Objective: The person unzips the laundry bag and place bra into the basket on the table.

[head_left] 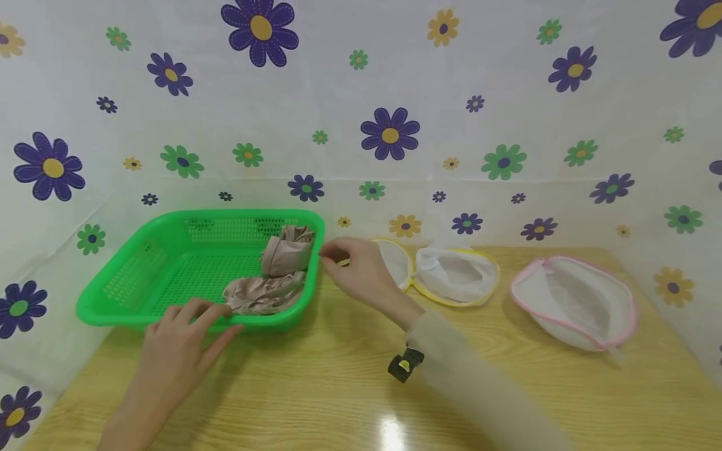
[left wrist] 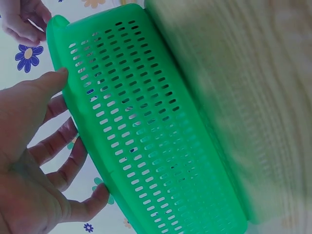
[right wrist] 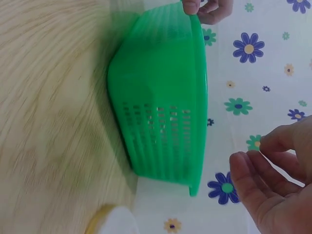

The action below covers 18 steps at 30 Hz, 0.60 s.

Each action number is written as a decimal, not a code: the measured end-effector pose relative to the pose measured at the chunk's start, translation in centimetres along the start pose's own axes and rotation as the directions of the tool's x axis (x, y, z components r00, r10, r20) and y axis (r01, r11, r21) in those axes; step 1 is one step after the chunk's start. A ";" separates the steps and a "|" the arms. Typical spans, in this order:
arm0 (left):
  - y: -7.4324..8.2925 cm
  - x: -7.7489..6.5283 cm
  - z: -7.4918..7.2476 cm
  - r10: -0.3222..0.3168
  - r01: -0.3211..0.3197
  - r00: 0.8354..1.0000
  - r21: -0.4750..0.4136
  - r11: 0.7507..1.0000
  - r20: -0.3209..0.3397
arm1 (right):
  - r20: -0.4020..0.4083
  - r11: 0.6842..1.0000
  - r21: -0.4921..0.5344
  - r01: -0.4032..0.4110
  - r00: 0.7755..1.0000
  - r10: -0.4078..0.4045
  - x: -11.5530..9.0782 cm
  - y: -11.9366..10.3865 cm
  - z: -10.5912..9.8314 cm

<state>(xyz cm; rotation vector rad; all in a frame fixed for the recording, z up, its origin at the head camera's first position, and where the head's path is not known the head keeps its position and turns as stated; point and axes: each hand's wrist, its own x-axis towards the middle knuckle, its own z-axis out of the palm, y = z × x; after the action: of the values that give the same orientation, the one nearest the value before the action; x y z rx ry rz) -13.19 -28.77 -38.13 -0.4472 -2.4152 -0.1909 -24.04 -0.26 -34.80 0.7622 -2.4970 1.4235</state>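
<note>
A green plastic basket (head_left: 192, 322) with perforated walls stands at the left of the table. Inside, along its right side, lie a folded taupe cloth bundle (head_left: 284, 257) and a crumpled taupe cloth piece (head_left: 265, 294). My left hand (head_left: 183, 341) holds the basket's near rim, thumb outside and fingers over the edge; the left wrist view shows its fingertips along the rim (left wrist: 90, 151). Just off the basket's right rim, my right hand (head_left: 361, 269) hovers with loosely curved fingers and nothing between them. In the right wrist view its thumb and fingertips (right wrist: 240, 158) stand apart from the basket.
Behind the right hand lies a white mesh bag with yellow trim (head_left: 457, 275), its round lid opened to the left. Farther right sits a white mesh bag with pink trim (head_left: 575, 304). A flowered sheet (head_left: 338, 125) hangs behind the wooden table (head_left: 316, 388).
</note>
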 end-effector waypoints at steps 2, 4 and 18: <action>0.0 -0.1 0.0 -0.005 0.005 1.000 -0.009 1.000 -0.007 | -0.004 0.999 -0.033 0.038 0.999 -0.038 -0.7 0.4 -0.8; 0.1 -0.3 0.0 -0.010 0.010 1.000 -0.015 1.000 -0.006 | -0.002 0.993 -0.093 0.075 0.997 -0.075 -1.6 0.8 -1.6; 0.2 -0.8 -1.1 -0.016 0.022 0.997 -0.077 0.997 0.073 | 0.076 0.801 -0.589 0.107 0.994 -0.077 -9.6 4.6 -9.3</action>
<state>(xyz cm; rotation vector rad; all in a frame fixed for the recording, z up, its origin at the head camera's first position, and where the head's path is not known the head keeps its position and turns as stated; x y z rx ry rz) -11.90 -29.03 -37.78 -0.4733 -2.4901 -0.2825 -19.09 12.83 -37.02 0.7652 -2.6595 0.5173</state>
